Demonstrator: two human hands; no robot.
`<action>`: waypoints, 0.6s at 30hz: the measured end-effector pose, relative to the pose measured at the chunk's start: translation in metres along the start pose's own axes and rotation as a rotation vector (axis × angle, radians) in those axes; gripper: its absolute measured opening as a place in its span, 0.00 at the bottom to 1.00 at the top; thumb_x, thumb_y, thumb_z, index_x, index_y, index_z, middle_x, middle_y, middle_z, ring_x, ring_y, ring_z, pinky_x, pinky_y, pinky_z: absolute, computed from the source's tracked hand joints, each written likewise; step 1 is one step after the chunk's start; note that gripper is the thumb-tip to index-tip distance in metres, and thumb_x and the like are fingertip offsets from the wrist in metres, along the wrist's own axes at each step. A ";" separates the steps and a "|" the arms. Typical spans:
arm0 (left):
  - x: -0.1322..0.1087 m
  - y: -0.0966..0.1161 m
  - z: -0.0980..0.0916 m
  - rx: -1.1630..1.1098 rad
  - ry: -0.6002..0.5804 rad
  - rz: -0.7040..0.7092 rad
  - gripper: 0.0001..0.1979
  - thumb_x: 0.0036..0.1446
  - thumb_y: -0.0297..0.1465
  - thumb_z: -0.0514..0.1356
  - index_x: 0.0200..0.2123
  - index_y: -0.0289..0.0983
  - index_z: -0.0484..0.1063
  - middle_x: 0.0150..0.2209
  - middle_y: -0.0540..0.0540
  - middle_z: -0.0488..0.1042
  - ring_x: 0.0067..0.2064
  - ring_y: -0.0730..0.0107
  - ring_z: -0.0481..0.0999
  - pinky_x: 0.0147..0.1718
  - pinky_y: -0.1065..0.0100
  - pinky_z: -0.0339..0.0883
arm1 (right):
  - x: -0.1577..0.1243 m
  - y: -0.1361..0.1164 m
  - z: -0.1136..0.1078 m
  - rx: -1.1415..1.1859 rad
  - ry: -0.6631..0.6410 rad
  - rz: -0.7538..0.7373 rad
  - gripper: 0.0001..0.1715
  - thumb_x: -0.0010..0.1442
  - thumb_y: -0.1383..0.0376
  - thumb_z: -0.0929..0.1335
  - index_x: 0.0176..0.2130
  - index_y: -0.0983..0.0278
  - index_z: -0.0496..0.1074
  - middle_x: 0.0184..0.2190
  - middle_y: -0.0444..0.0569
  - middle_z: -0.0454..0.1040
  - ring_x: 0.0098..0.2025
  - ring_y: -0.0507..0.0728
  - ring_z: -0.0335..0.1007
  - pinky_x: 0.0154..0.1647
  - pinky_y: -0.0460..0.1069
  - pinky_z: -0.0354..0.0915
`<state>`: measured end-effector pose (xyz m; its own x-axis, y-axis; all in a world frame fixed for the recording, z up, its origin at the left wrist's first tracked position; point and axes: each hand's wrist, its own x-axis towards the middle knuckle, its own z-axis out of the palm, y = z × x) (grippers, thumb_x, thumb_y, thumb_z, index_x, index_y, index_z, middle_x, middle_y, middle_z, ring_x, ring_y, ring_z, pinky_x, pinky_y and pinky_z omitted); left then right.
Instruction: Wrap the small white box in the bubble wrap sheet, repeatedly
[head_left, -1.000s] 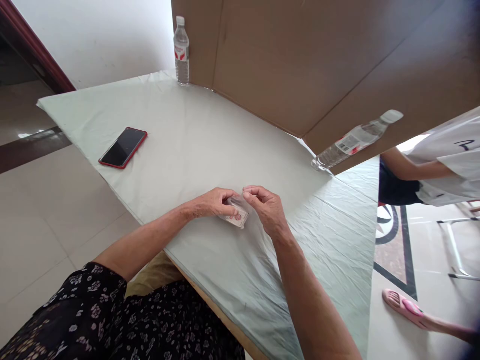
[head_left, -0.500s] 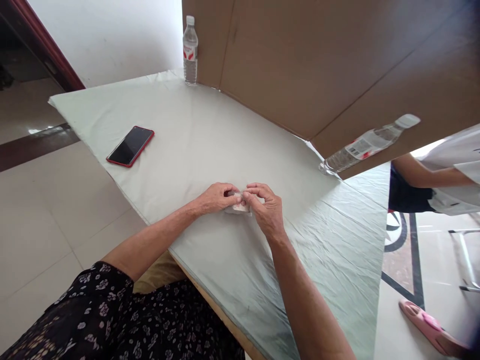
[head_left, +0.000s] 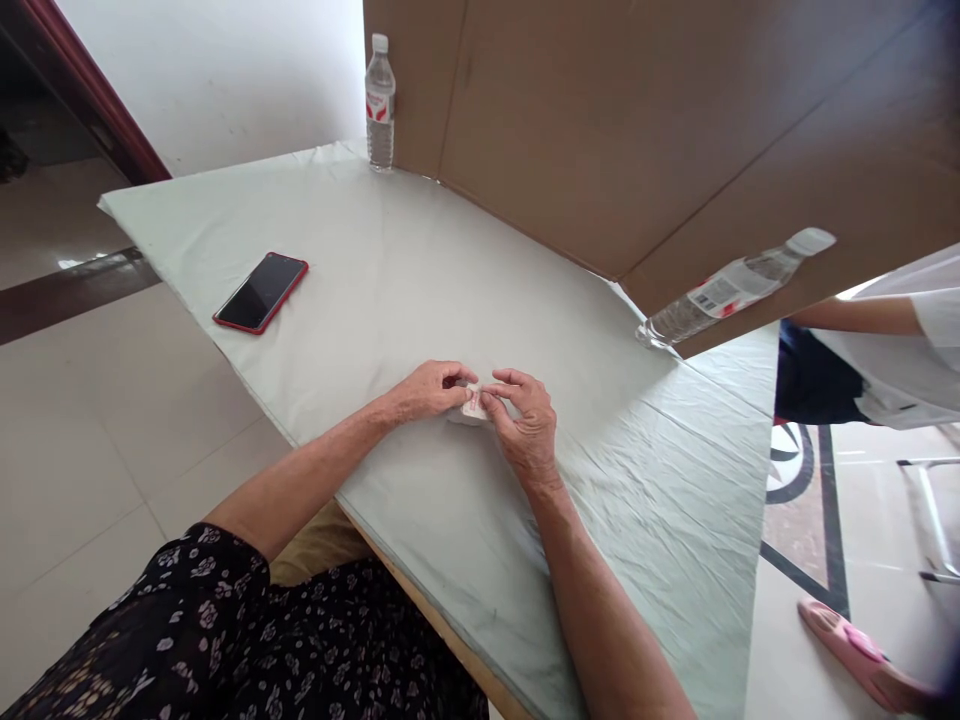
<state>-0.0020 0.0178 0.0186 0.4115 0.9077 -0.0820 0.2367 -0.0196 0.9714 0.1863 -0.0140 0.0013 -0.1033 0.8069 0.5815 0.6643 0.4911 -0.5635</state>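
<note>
Between my two hands, just above or on the pale green cloth [head_left: 420, 290], is a small whitish packet [head_left: 473, 408] with faint reddish marks. Its exact kind is too small to make out. My left hand [head_left: 433, 390] pinches its left side between thumb and fingers. From the other side, my right hand [head_left: 525, 418] grips it with thumb and forefinger, the other fingers bent. Parts of the packet are hidden behind the fingertips.
A black phone with a red case [head_left: 261, 292] lies at the left. One water bottle [head_left: 380, 105] stands by the tall cardboard panel [head_left: 540, 120]; another bottle [head_left: 731, 288] is at the panel's right edge. Another person's arm [head_left: 862, 316] shows beyond. A pink slipper [head_left: 862, 645] is on the floor.
My right hand has shifted slightly left and its fingers have moved on the packet, which sits a little higher. At the right, the other person's arm has moved up.
</note>
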 end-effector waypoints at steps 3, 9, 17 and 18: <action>0.001 0.000 0.002 -0.004 0.005 -0.004 0.18 0.52 0.34 0.60 0.45 0.32 0.77 0.29 0.50 0.71 0.31 0.73 0.67 0.31 0.71 0.60 | 0.000 0.002 -0.003 -0.059 -0.001 -0.059 0.07 0.63 0.61 0.69 0.38 0.56 0.80 0.45 0.50 0.79 0.48 0.60 0.73 0.51 0.59 0.65; 0.002 -0.001 0.005 -0.034 0.018 -0.012 0.18 0.53 0.33 0.59 0.45 0.32 0.77 0.31 0.48 0.75 0.33 0.72 0.70 0.32 0.71 0.63 | -0.003 -0.002 -0.006 -0.160 0.014 -0.181 0.07 0.63 0.65 0.69 0.39 0.56 0.79 0.47 0.50 0.78 0.49 0.60 0.73 0.51 0.58 0.63; 0.000 0.003 0.005 -0.014 0.013 -0.002 0.16 0.54 0.33 0.57 0.44 0.32 0.77 0.34 0.46 0.77 0.35 0.69 0.72 0.33 0.71 0.65 | -0.010 -0.005 -0.015 -0.028 -0.047 -0.125 0.08 0.62 0.62 0.69 0.42 0.55 0.77 0.52 0.50 0.75 0.54 0.62 0.72 0.56 0.62 0.64; 0.000 0.004 0.004 -0.011 0.013 0.001 0.16 0.54 0.33 0.57 0.44 0.32 0.77 0.34 0.45 0.77 0.35 0.69 0.72 0.33 0.71 0.65 | -0.010 -0.004 -0.017 0.024 -0.048 -0.075 0.10 0.62 0.61 0.69 0.44 0.55 0.77 0.53 0.51 0.74 0.56 0.63 0.70 0.57 0.62 0.64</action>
<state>0.0026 0.0157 0.0212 0.3998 0.9133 -0.0783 0.2271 -0.0160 0.9737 0.1975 -0.0292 0.0076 -0.1879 0.7818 0.5945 0.6357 0.5582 -0.5332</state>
